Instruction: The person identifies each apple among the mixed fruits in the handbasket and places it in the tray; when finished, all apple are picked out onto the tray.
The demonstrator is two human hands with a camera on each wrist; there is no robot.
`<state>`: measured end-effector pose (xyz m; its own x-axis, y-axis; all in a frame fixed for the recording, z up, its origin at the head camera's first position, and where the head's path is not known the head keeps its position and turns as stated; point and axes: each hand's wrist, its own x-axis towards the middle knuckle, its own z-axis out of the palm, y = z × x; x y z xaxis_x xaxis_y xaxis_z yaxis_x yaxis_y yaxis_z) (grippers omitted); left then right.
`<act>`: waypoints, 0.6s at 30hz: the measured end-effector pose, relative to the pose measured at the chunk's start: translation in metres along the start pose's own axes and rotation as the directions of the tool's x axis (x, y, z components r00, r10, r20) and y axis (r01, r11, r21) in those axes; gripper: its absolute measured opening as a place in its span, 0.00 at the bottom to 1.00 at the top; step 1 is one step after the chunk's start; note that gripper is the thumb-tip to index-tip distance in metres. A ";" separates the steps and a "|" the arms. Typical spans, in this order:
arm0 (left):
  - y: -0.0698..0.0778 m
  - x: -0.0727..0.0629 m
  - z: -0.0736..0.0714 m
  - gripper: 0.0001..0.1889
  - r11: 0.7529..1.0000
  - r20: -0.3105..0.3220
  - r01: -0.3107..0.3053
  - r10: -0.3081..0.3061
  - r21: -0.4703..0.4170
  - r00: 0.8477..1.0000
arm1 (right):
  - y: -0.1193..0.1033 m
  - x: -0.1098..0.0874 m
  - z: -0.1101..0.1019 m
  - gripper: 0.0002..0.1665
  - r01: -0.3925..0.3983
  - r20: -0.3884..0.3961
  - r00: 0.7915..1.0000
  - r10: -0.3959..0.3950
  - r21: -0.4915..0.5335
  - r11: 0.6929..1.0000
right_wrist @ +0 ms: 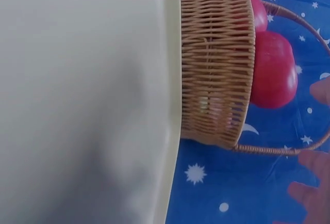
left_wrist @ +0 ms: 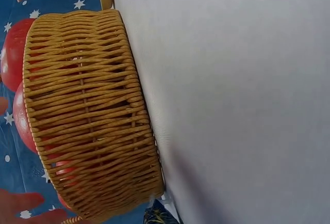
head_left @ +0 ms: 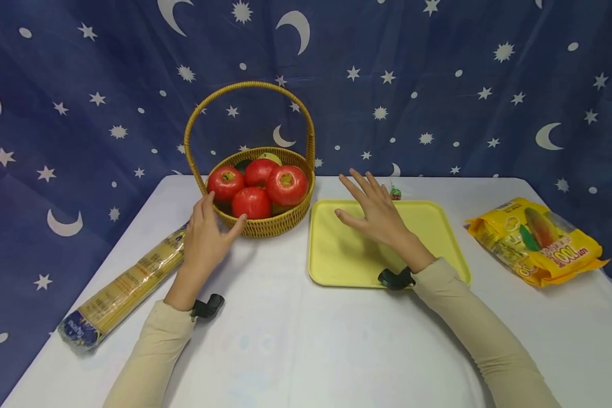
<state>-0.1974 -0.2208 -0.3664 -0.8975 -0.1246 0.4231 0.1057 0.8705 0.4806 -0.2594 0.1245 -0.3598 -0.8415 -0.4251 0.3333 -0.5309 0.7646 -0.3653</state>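
A wicker basket (head_left: 272,228) with a tall arched handle stands at the back of the table, holding several red apples (head_left: 252,203) and a yellow-green fruit (head_left: 270,157) behind them. My left hand (head_left: 204,235) is at the basket's near left side, fingers extended and thumb spread beside the rim. Over the yellow tray (head_left: 331,266) hovers my right hand (head_left: 374,212), its fingers spread and holding nothing. The left wrist view shows the basket's woven side (left_wrist: 87,110) close up, with fingertips at the left edge. In the right wrist view, fingers (right_wrist: 314,193) appear beside the basket handle.
A long pack of spaghetti (head_left: 132,289) lies slanted at the left, partly behind the left hand. At the right is a yellow bag (head_left: 538,241) with a mango picture. A small green and red item (head_left: 395,193) sits behind the tray. A starry curtain (head_left: 438,85) hangs behind.
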 end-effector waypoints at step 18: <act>-0.009 0.003 0.005 0.51 0.969 0.095 0.152 -0.136 -0.196 0.986 | -0.035 0.014 0.018 0.43 0.046 -0.004 0.999 -0.046 0.098 0.994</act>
<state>-0.2031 -0.2265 -0.3730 -0.9402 -0.1956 0.2788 0.0496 0.7313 0.6802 -0.2547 0.0829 -0.3579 -0.8159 -0.4575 0.3535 -0.5762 0.6933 -0.4328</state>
